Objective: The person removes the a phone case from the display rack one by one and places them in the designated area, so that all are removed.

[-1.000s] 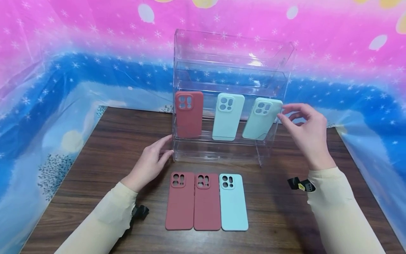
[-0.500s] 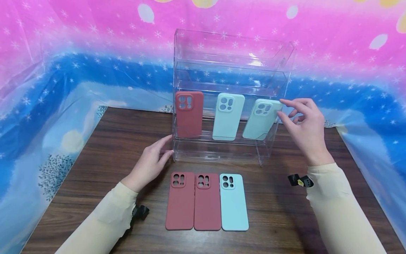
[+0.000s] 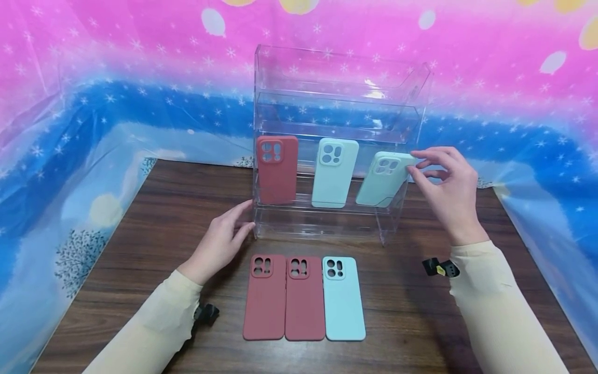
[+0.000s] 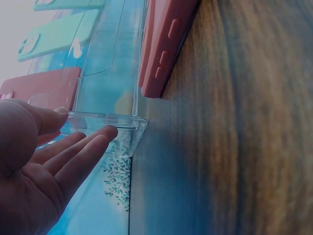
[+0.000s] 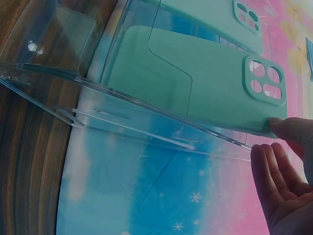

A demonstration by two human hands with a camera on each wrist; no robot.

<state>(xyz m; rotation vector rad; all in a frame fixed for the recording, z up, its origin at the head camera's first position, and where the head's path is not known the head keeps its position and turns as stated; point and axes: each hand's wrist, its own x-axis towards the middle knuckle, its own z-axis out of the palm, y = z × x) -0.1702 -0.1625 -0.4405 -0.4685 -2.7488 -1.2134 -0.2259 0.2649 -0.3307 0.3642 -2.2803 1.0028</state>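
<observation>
At the right end of a clear acrylic display stand (image 3: 322,231), my right hand (image 3: 450,189) pinches the upper right corner of a mint phone case (image 3: 385,179). That case leans to the right inside the tier, its lower part behind the clear front lip. My thumb shows on its edge in the right wrist view. Straight fingers and thumb of my left hand (image 3: 221,239) touch the stand's left side, low down. In the same tier stand a dark red phone case (image 3: 277,176) at the left and a second mint phone case (image 3: 335,179) in the middle.
Two dark red phone cases (image 3: 263,306) (image 3: 304,306) and a mint phone case (image 3: 344,306) lie side by side on the wooden table (image 3: 402,322) before the stand. Higher clear tiers (image 3: 336,117) rise above. A patterned cloth (image 3: 140,104) hangs behind.
The right mint case's top edge has dropped slightly. My right fingers lifted to its top corner, then came down with it. The left hand stays at the stand's side.
</observation>
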